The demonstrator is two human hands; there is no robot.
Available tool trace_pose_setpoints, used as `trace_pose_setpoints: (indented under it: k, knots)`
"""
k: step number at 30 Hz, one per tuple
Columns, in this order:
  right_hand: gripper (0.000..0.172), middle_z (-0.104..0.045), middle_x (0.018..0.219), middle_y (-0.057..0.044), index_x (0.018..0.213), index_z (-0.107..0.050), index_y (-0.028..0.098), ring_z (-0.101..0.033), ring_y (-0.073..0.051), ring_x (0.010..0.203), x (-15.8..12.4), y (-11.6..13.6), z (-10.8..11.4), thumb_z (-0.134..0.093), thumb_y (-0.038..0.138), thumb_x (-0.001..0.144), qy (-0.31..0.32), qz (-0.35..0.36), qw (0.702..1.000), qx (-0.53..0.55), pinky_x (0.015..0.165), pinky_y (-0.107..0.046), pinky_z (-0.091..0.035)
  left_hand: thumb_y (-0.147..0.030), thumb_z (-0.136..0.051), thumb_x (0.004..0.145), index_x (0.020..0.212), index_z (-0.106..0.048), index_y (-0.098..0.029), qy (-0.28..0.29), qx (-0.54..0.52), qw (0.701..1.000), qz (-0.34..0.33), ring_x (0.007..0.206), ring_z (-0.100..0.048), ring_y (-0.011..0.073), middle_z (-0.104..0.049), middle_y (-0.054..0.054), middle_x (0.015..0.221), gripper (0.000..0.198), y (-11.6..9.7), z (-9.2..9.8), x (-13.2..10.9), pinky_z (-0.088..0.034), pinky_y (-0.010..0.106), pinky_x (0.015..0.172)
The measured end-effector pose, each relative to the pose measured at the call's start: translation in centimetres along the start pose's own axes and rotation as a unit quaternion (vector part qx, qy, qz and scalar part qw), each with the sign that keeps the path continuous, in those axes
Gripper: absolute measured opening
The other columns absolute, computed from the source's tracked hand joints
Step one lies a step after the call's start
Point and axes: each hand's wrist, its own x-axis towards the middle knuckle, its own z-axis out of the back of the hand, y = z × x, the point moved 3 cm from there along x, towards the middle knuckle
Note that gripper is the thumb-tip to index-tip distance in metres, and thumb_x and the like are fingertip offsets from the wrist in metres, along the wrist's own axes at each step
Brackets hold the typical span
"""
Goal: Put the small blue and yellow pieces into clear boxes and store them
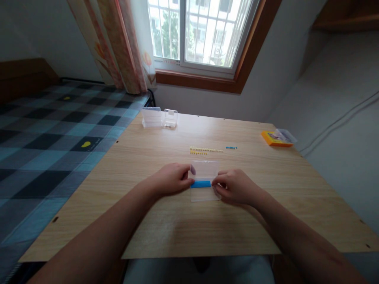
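Note:
A clear plastic box (204,195) lies opened out in front of me on the wooden table, its lid (205,167) on the far side. Across its middle runs a flat blue strip (201,184), probably plastic pieces set side by side. My left hand (176,177) grips the box's left edge, with the thumb by the strip's left end and a fingertip behind the clear lid. At the right edge, my right hand (237,184) has thumb and fingers closed on the box, close to the strip's right end. Small yellow pieces (204,150) stand in rows just beyond.
A short row of small blue pieces (231,148) lies right of the yellow ones. Two clear containers (151,117) stand at the table's far left. An orange box (275,140) with a clear lid (286,135) sits far right. A checked bed (74,130) adjoins the table's left.

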Motion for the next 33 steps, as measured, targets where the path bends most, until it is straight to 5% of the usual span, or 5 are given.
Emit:
trace_pose_setpoints:
  k: [7,14,23,28,33]
  knots:
    - [0.015,-0.066,0.071,0.0,0.088,-0.075,0.019,-0.055,-0.011,0.06,-0.8,-2.9,2.4,-0.06,0.017,0.087,-0.175,0.044,0.981,0.074,0.06,-0.024,-0.04,-0.035,-0.057,0.087,0.111,-0.068,-0.023,0.011,-0.017,1.0,0.003,0.072,-0.06,0.0174,-0.069,0.0,0.081,0.029,0.1,0.1,0.1,-0.037,0.028,0.064]
    - [0.022,-0.072,0.085,-0.007,0.086,-0.076,0.019,-0.063,-0.021,0.08,-0.7,-10.6,2.3,-0.057,0.029,0.09,-0.422,-0.144,0.895,0.035,0.079,-0.036,-0.051,-0.039,-0.057,0.087,0.109,-0.068,-0.022,0.002,-0.023,1.0,0.007,0.071,-0.06,0.0186,-0.069,0.001,0.079,0.03,0.3,0.1,0.2,-0.036,0.028,0.064]
    - [0.05,-0.048,0.153,-0.018,0.141,-0.062,0.021,-0.036,-0.037,0.146,1.6,-13.9,-1.5,-0.055,0.032,0.093,-0.256,-0.298,0.916,-0.077,0.118,-0.056,-0.03,-0.047,-0.045,0.097,0.097,-0.067,-0.022,-0.022,-0.078,0.996,-0.02,0.087,-0.063,0.023,-0.072,0.005,0.095,0.035,1.5,0.2,0.8,-0.043,0.032,0.076]
    - [0.054,-0.026,0.168,-0.01,0.155,-0.044,0.034,-0.018,-0.037,0.155,2.3,-13.3,-2.0,-0.045,0.045,0.102,-0.114,-0.331,0.926,-0.14,0.12,-0.062,-0.02,-0.05,-0.041,0.098,0.128,-0.058,-0.02,-0.094,-0.096,0.991,0.006,0.077,-0.062,0.0229,-0.067,0.002,0.08,0.046,1.9,0.6,0.9,-0.044,0.034,0.075]
    - [0.051,-0.023,0.169,-0.01,0.152,-0.047,0.037,-0.015,-0.036,0.156,2.6,-12.9,-1.9,-0.04,0.05,0.104,-0.079,-0.329,0.932,-0.127,0.12,-0.065,-0.015,-0.049,-0.04,0.097,0.136,-0.053,-0.019,-0.169,-0.113,0.979,0.022,0.068,-0.056,0.02,-0.061,-0.002,0.072,0.051,2.7,1.2,1.0,-0.042,0.032,0.07]
